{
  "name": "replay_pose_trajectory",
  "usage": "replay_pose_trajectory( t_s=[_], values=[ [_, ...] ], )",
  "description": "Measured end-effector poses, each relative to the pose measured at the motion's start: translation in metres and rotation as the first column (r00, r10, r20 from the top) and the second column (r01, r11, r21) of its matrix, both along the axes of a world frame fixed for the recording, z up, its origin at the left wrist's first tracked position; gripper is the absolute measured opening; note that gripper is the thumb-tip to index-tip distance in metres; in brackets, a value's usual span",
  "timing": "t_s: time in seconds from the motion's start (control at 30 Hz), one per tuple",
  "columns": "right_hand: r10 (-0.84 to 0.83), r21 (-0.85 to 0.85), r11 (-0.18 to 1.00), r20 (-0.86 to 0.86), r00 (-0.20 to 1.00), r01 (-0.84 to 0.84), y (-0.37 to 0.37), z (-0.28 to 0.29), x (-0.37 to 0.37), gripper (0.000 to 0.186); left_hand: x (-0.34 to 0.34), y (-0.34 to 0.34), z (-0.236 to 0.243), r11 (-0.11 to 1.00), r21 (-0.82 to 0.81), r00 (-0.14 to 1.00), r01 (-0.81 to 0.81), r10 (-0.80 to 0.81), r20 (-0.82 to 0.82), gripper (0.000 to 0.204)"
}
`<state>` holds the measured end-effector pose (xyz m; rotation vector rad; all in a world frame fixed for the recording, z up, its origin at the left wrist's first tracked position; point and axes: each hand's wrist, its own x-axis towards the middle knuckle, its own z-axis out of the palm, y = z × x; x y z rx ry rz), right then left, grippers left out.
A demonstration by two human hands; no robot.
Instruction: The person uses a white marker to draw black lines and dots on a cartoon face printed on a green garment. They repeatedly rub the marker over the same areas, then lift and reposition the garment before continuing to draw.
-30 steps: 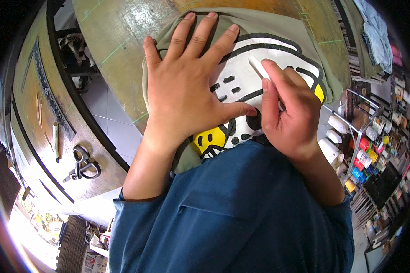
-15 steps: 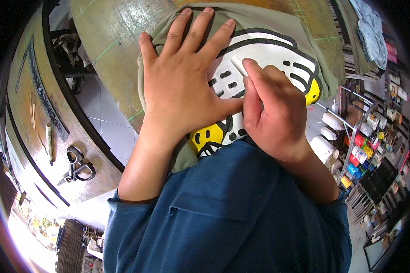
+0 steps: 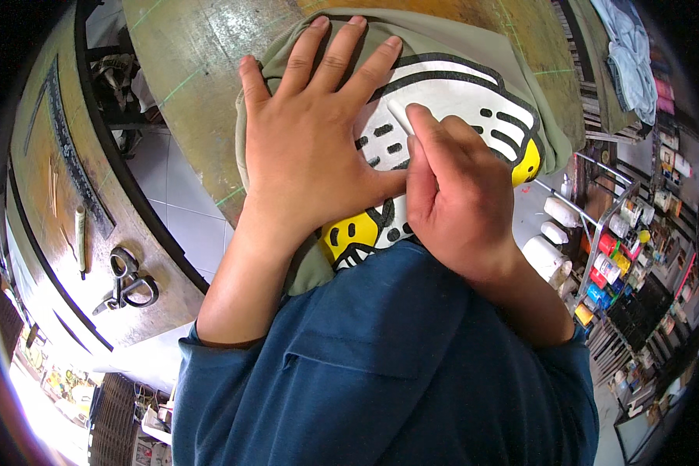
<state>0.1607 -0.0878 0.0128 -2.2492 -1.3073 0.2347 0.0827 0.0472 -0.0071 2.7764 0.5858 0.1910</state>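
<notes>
An olive-green garment [image 3: 550,124] lies over a worn board [image 3: 171,46], bearing a large print [image 3: 450,85] of white shapes with black outlines and yellow patches. My left hand [image 3: 307,140] is spread flat on the garment, fingertips near its far edge, thumb reaching right across the print. My right hand [image 3: 458,194], fingers curled, grips a small white stick [image 3: 398,113] whose far end rests on or just over the white area, right of my left hand. The stick's lower part is hidden in my fingers.
A left-side bench [image 3: 39,210] holds black scissors [image 3: 128,283], a dark ruler [image 3: 74,147], a pale rolled tube [image 3: 80,241] and thin sticks. At the right stand a metal rack [image 3: 606,217] crowded with paint containers [image 3: 598,295] and folded clothes [image 3: 629,62].
My right hand, holding the white stick, has moved left across the print, closer to my left hand. My left hand stays spread; the view has shifted slightly.
</notes>
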Motion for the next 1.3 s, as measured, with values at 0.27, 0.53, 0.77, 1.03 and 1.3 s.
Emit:
replay_pose_trajectory(
  t_s=[0.27, 0.53, 0.77, 1.03, 1.3],
  values=[
    [0.000, 0.025, 1.000, -0.018, 1.000, 0.001, 0.004, 0.002, 0.001, 0.026, 0.000, 0.000, 0.001, 1.000, -0.008, 1.000, -0.003, 0.003, 0.003, 0.095],
    [0.004, 0.048, 0.999, -0.026, 1.000, -0.002, 0.003, -0.001, 0.003, 0.028, 0.001, 0.000, 0.001, 1.000, 0.004, 1.000, -0.008, 0.008, -0.001, 0.095],
    [0.021, 0.066, 0.998, -0.035, 0.999, -0.018, 0.002, -0.001, 0.003, 0.027, 0.001, 0.001, 0.001, 1.000, -0.019, 1.000, 0.002, -0.002, 0.002, 0.097],
    [-0.045, 0.202, 0.977, -0.126, 0.991, 0.070, -0.017, 0.006, 0.022, 0.025, -0.001, 0.002, 0.002, 1.000, -0.021, 1.000, 0.018, -0.018, 0.006, 0.111],
    [-0.034, 0.160, 0.986, -0.059, 0.998, 0.043, -0.017, -0.003, 0.019, 0.025, -0.003, 0.017, -0.049, 0.923, 0.382, 0.981, 0.050, -0.116, 0.153, 0.111]
  ],
)
